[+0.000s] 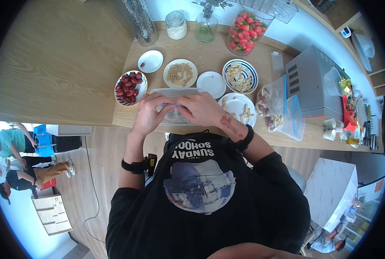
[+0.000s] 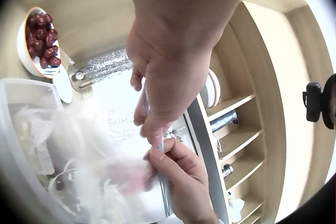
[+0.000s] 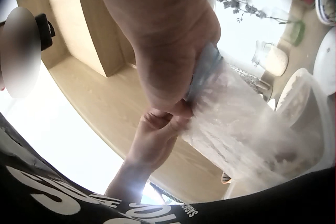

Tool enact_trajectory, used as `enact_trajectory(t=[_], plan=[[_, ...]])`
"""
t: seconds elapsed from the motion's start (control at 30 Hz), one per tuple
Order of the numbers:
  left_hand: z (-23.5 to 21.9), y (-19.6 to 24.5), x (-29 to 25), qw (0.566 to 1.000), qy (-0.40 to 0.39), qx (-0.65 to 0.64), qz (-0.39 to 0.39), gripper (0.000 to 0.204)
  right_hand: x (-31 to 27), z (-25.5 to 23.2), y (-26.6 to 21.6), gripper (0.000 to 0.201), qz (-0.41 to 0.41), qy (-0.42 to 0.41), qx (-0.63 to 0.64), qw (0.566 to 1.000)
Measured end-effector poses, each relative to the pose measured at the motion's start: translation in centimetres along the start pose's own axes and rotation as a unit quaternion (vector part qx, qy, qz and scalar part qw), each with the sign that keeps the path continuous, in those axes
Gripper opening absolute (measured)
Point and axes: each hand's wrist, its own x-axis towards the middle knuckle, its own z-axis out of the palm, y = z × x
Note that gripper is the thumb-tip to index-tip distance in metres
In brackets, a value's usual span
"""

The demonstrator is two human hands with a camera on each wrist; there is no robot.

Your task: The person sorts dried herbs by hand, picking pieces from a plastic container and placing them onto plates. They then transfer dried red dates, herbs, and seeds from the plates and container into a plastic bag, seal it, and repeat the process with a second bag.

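A clear zip bag [image 3: 236,119] with a blue seal strip is held up by its top edge between both hands. My left hand [image 1: 147,114] pinches one part of the strip, and my right hand [image 1: 204,110] pinches it close by, fingertips nearly meeting. In the left wrist view the hands come together along the blue strip [image 2: 161,148]. Pale, blurred contents show through the bag's film. Below it, at the counter's front edge, sits a translucent plastic box [image 1: 188,91], partly hidden by the hands; its wall [image 2: 26,85] shows in the left wrist view.
A bowl of red dates [image 1: 138,95] stands left of the box. Behind are a plate of tan pieces [image 1: 193,73], a bare white plate [image 1: 212,85] and a striped bowl of pale slices [image 1: 253,71]. To the right lie filled zip bags [image 1: 265,98] beside a microwave [image 1: 315,82].
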Motion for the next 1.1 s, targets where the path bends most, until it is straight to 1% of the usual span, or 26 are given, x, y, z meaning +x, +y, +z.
enact_trajectory(t=[0.03, 0.07, 0.13, 0.17, 0.23, 0.3, 0.37, 0.43, 0.6, 0.67, 0.73, 0.8, 0.83, 0.9, 1.0, 1.07, 1.1], plan=[[-0.1, 0.0, 0.0, 0.999, 0.012, -0.045, -0.024, 0.015, 0.0, -0.2, -0.1, 0.013, 0.001, 0.002, 0.008, 1.0], [-0.1, -0.1, -0.1, 0.999, 0.01, -0.046, -0.023, 0.015, 0.0, -0.2, -0.2, 0.013, 0.002, 0.003, 0.016, 1.0], [-0.3, -0.2, -0.4, 0.987, 0.048, -0.131, -0.083, 0.014, 0.0, -0.2, -0.1, 0.014, 0.006, 0.01, 0.022, 1.0], [-0.2, -0.7, -0.5, 0.987, 0.047, -0.131, -0.082, 0.014, -0.1, -0.2, -0.1, 0.014, 0.009, 0.015, 0.028, 0.999], [0.2, -1.8, -0.9, 0.979, 0.046, -0.174, -0.097, 0.01, -0.1, -0.3, -0.1, 0.015, 0.008, 0.018, 0.031, 0.999], [0.3, -1.6, -0.9, 0.978, 0.04, -0.181, -0.096, 0.01, -0.1, -0.5, -0.1, 0.015, 0.008, 0.021, 0.033, 0.999], [0.4, -1.4, -0.8, 0.977, 0.034, -0.189, -0.095, 0.009, 0.0, -0.9, -0.3, 0.015, 0.012, 0.0, 0.022, 1.0], [0.7, -1.3, -0.6, 0.98, 0.002, -0.185, -0.074, 0.009, 0.2, -0.7, -0.2, 0.014, 0.008, 0.005, 0.014, 1.0], [1.1, -1.5, -0.3, 0.973, 0.004, -0.211, -0.088, 0.007, 0.4, -0.4, 0.0, 0.014, -0.007, 0.012, 0.006, 1.0], [1.3, -1.8, -0.4, 0.97, 0.008, -0.224, -0.095, 0.007, 0.5, -0.3, -0.1, 0.013, -0.021, 0.038, 0.014, 0.999], [1.7, -2.5, -0.6, 0.955, 0.015, -0.275, -0.106, 0.007, 0.5, 0.0, 0.0, 0.012, -0.024, 0.046, 0.019, 0.998], [1.7, -2.5, -0.5, 0.953, 0.016, -0.283, -0.108, 0.007, 0.5, 0.1, 0.0, 0.011, -0.027, 0.052, 0.024, 0.998], [1.6, -2.4, -0.5, 0.951, 0.016, -0.291, -0.109, 0.007, 0.5, -0.1, -0.2, 0.011, -0.015, 0.047, 0.025, 0.998], [1.4, -2.3, -0.4, 0.955, 0.009, -0.275, -0.106, 0.007, 0.5, -0.1, -0.3, 0.011, -0.005, 0.043, 0.026, 0.999], [1.2, -2.3, -0.3, 0.96, -0.001, -0.259, -0.104, 0.005, 0.5, 0.0, -0.1, 0.016, -0.001, 0.043, 0.036, 0.998], [1.3, -2.5, -0.4, 0.961, -0.004, -0.256, -0.103, 0.005, 0.6, -0.2, -0.2, 0.017, 0.003, 0.022, 0.036, 0.999], [1.4, -2.6, -0.5, 0.968, -0.003, -0.232, -0.093, 0.005, 0.6, -0.4, -0.3, 0.017, 0.003, 0.025, 0.037, 0.999]])
